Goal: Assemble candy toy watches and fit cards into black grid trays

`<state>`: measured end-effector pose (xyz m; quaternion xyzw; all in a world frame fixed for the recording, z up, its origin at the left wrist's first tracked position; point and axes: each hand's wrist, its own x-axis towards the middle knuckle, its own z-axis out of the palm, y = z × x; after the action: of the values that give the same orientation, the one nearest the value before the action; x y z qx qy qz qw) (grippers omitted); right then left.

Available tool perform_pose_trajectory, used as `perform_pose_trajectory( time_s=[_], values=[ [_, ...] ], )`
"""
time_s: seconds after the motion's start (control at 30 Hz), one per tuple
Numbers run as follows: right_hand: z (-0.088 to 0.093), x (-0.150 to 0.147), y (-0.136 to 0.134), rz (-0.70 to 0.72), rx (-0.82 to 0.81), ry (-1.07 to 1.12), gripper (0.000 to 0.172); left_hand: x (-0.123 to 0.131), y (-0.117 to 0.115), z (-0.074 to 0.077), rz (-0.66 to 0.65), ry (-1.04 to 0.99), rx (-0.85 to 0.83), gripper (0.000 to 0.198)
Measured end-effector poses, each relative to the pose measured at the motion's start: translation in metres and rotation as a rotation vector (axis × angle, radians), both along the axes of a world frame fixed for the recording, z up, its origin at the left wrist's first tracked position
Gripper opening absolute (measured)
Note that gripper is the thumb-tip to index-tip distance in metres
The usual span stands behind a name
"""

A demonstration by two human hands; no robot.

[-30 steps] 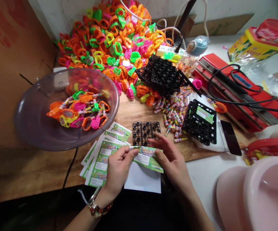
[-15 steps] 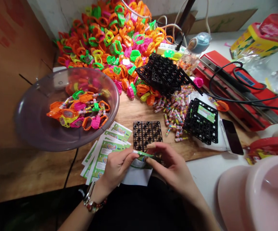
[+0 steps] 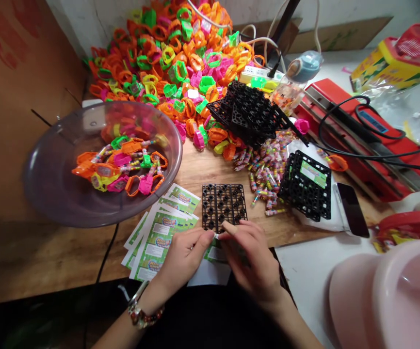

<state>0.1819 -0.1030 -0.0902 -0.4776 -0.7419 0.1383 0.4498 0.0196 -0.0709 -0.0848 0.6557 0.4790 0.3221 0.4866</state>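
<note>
A green printed sheet [image 3: 215,254] lies at the front table edge, partly hidden by the hands. My left hand [image 3: 188,249] is closed, with thumb and forefinger pinching the sheet's upper edge, where something small and white shows. My right hand [image 3: 250,252] is closed beside it, its fingertips pressed at the same edge from the right. Just beyond the fingertips a black plastic grid [image 3: 223,206] lies flat on the wooden table. Left of my left hand, several green and white printed sheets [image 3: 157,242] lie fanned out.
A purple bowl [image 3: 46,194] with toy watches stands left. Behind lies a heap of colourful watches [image 3: 173,63], with black grids [image 3: 250,111] before it. Small candy rolls [image 3: 268,174], a phone [image 3: 353,208], a red sealing machine [image 3: 395,145] and a pink tub [image 3: 355,291] are right.
My right hand has drawn its fingers in and moved slightly down toward my left hand. The raised part of the sheet now shows less, and more of the black grid is visible.
</note>
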Motion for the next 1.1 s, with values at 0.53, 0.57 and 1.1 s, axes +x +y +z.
perform_pose_trajectory(
  time_s=[0.53, 0.57, 1.1],
  values=[
    [0.011, 0.065, 0.07, 0.245, -0.574, 0.522, 0.079, -0.043, 0.013, -0.017, 0.351, 1.225, 0.311, 0.036],
    [0.004, 0.066, 0.084, 0.305, -0.633, 0.446, 0.08, -0.035, 0.009, -0.017, 0.338, 1.229, 0.467, 0.034],
    [-0.043, 0.039, 0.129, 0.508, -0.734, 0.085, 0.088, 0.019, -0.018, -0.046, -0.228, 0.813, 0.784, 0.03]
  ],
)
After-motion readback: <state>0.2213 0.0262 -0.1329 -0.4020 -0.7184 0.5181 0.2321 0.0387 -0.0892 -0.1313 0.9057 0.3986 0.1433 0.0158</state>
